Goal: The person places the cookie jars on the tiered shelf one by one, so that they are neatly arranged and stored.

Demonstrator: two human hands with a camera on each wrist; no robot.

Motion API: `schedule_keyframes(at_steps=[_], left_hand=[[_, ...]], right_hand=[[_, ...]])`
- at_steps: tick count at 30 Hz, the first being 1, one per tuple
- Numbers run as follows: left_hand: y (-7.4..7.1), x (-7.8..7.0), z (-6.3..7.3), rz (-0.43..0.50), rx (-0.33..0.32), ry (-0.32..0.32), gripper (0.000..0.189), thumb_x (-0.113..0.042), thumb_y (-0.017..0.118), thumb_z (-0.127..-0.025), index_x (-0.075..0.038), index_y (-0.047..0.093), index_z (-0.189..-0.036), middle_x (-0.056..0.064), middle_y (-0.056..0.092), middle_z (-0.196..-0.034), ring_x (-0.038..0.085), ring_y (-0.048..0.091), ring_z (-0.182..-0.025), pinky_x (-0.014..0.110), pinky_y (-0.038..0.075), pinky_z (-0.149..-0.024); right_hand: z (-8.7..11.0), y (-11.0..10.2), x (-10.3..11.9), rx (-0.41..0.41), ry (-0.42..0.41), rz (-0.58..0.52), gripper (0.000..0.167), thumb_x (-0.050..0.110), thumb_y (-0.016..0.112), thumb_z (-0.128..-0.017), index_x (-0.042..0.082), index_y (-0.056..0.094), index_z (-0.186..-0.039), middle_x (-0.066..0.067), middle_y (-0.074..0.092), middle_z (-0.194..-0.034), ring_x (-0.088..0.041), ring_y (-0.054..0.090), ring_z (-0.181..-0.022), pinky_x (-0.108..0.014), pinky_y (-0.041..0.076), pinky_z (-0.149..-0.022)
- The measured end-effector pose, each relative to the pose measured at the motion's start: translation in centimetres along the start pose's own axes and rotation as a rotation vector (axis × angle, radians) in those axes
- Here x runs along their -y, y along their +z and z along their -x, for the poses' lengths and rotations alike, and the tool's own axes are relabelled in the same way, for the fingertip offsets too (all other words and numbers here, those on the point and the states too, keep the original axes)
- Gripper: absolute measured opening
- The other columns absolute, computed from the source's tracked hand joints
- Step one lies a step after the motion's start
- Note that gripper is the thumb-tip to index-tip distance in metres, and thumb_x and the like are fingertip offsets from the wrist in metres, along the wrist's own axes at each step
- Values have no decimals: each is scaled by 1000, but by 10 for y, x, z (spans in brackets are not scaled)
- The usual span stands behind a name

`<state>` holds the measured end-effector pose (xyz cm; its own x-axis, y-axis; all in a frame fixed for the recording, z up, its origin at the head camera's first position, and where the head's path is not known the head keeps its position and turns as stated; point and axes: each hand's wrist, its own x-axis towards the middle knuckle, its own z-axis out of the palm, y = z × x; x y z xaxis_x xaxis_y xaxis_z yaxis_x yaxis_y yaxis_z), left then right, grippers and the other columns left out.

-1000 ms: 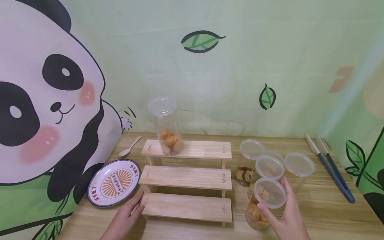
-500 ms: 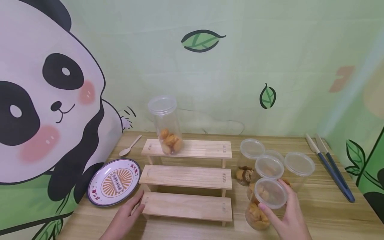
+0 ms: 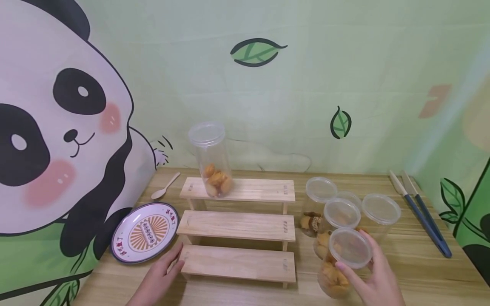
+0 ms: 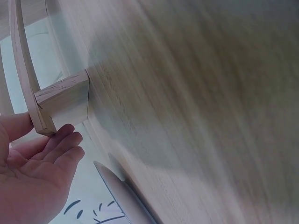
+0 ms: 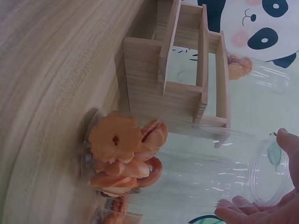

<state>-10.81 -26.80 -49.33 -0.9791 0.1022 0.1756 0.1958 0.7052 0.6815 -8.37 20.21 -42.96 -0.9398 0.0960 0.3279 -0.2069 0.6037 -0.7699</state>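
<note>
My right hand (image 3: 377, 274) holds a clear lidded plastic jar (image 3: 337, 276) near its top, thumb on one side and fingers on the other. Orange-brown cookies (image 5: 117, 137), one flower-shaped, lie at its bottom in the right wrist view. Whether the base touches the table cannot be told. At the left end of the lowest step of a three-step wooden display rack (image 3: 237, 263), my left hand (image 3: 158, 274) pinches the board's end between thumb and fingers, as the left wrist view shows (image 4: 39, 168). Another jar (image 3: 212, 165) with cookies stands on the top step.
Several lidded jars (image 3: 321, 189) cluster right of the rack, close behind the held one. Blue-handled tongs (image 3: 425, 221) lie at far right. Left of the rack are an oval plate (image 3: 147, 233) and a small spoon (image 3: 166, 187). A panda-printed backdrop (image 3: 191, 63) closes off the back.
My right hand has drawn the held jar slightly right and nearer to me, away from the jar behind it. The left hand and rack have stayed in place.
</note>
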Motion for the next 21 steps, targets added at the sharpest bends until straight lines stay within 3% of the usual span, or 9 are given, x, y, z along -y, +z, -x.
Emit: schedule_keyframes(at_steps=[4, 8, 16, 19, 21], left_hand=[[0, 0, 0, 0, 1, -6, 48, -10, 59, -96, 9, 45, -137, 24, 50, -136, 37, 44, -126, 50, 30, -105], [0, -1, 1, -8, -5, -7, 47, -10, 60, -96, 9, 46, -137, 23, 51, -135, 37, 45, -126, 50, 31, -105], [0, -2, 1, -1, -1, -4, 47, -10, 60, -96, 9, 46, -137, 24, 50, -135, 39, 45, -125, 51, 32, -105], [0, -1, 0, -10, -2, 4, 47, -11, 59, -96, 9, 46, -136, 25, 49, -136, 40, 45, -125, 52, 32, -104], [-1, -1, 0, -12, -1, 3, 47, -11, 59, -96, 9, 46, -137, 25, 49, -136, 40, 45, -125, 52, 32, -104]], right_hand=[[0, -6, 7, 21, 30, 37, 85, 23, 82, -79, 5, 32, -146, -17, 51, -127, -33, 55, -107, -15, 48, -80], [-1, -12, 15, 55, 57, 65, 85, 29, 82, -78, 9, 34, -146, -16, 52, -126, -36, 57, -107, -25, 53, -78], [-7, -28, 30, 88, 27, 36, 85, 25, 83, -76, 12, 37, -146, -14, 53, -126, -33, 56, -108, -3, 41, -78], [-14, -35, 37, 136, 41, 5, 86, 27, 81, -79, 16, 33, -149, -16, 52, -129, -36, 56, -110, -5, 41, -79], [-19, -40, 43, 168, 46, 3, 86, 29, 79, -81, 20, 30, -151, -17, 50, -131, -39, 56, -112, -17, 49, -84]])
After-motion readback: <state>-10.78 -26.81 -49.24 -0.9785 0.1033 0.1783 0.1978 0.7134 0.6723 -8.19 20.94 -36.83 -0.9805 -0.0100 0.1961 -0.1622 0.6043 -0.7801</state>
